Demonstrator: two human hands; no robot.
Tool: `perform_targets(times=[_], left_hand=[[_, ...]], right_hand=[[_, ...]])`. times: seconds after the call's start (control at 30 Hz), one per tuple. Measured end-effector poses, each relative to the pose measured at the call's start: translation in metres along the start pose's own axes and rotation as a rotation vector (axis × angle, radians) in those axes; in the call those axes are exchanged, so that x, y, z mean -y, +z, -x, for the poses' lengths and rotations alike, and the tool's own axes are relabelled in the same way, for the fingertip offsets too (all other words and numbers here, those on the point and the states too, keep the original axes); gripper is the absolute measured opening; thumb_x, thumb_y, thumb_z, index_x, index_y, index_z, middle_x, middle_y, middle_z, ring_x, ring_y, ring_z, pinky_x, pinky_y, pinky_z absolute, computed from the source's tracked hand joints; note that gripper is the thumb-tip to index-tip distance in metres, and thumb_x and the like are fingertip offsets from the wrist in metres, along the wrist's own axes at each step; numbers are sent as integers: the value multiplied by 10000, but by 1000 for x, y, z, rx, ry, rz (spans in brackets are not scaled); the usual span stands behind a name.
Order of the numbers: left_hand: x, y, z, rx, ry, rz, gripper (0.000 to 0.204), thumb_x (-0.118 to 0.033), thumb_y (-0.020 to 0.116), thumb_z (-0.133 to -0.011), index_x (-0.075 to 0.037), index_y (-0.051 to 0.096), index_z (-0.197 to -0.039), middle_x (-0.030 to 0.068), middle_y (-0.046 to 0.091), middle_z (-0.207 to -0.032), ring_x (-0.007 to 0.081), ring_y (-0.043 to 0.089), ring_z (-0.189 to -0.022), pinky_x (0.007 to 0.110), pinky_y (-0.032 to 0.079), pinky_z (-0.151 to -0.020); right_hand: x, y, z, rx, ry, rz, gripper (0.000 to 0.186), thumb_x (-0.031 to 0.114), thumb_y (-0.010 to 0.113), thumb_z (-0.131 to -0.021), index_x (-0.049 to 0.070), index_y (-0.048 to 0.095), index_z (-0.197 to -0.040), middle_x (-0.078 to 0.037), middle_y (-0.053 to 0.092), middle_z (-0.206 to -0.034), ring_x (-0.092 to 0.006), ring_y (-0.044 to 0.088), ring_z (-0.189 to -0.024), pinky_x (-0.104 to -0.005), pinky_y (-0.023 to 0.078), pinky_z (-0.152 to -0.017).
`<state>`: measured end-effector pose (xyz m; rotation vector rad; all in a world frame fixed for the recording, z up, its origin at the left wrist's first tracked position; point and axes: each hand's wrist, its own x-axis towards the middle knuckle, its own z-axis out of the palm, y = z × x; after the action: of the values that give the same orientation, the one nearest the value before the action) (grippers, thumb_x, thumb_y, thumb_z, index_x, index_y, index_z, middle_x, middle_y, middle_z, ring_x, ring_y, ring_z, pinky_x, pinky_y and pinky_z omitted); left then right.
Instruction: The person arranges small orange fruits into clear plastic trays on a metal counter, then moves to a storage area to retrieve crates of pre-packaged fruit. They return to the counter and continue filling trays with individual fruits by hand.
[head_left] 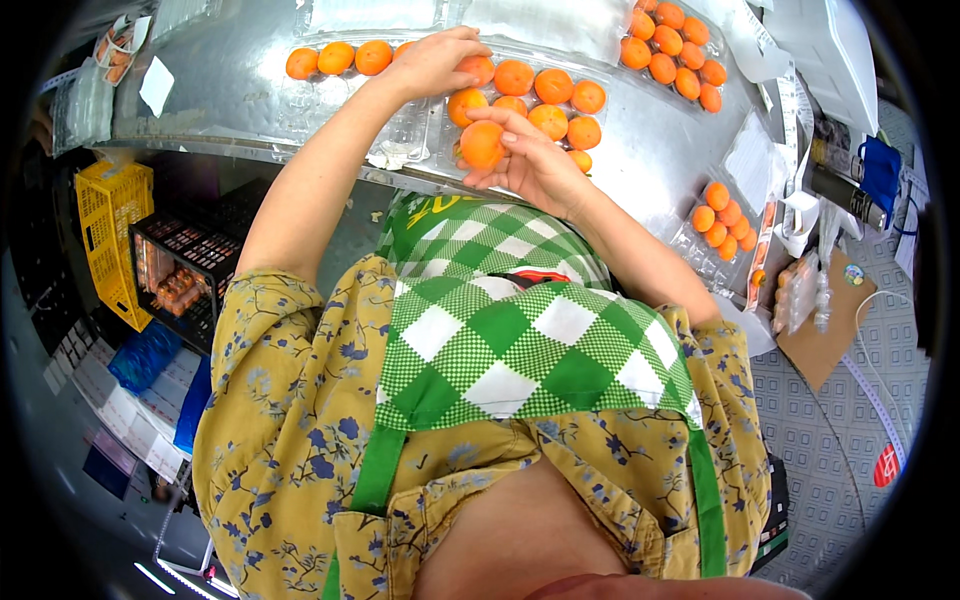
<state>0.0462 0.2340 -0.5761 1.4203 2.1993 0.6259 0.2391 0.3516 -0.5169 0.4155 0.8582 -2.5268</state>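
Note:
My left hand [438, 62] reaches over a clear plastic tray [448, 140], fingers curled onto an orange fruit [476, 73] in its back row. Closer to me, my right hand [530, 160] grips another orange fruit [483, 146] between thumb and fingers, above the near part of the tray. Several more orange fruits [547, 122] sit in the compartments around both hands. To the left, a row of similar fruits [336, 58] lies in a clear tray, partly hidden by my left forearm.
The metal table [220, 60] holds filled trays at back right [664, 40] and right [728, 221], plus stacked clear trays [85, 115] at far left. Below left are a yellow crate [110, 220] and a black crate [180, 240]. Cardboard [830, 340] and white straps are at the right.

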Motion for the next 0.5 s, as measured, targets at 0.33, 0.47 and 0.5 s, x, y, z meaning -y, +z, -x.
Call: perform_targets(times=[0.33,0.47,0.5], left_hand=[[1,2,-1,3,-6,-11,439,-169,717,-725,-131,613,-1149,112,489,-1324,297,543,-1125,376,453,-928],[0,1,0,10,-19,-11,440,-168,717,-724,-127,612,-1150,113,488,-1326,296,542,-1127,376,452,-933],[0,0,0,12,-20,-10,440,-168,716,-725,-126,612,-1150,113,488,-1326,297,543,-1126,376,452,-933]], right_hand=[[-7,6,4,-38,-148,346,600,121,680,-813,88,372,-1328,-89,524,-1146,-196,582,-979,-303,503,-836],[-5,5,5,-230,-297,1011,585,159,744,-748,62,456,-1248,-88,532,-1105,-205,582,-974,-301,493,-812],[-2,7,6,-240,-374,1171,579,157,757,-726,57,478,-1224,-97,537,-1092,-214,583,-973,-303,490,-805]])
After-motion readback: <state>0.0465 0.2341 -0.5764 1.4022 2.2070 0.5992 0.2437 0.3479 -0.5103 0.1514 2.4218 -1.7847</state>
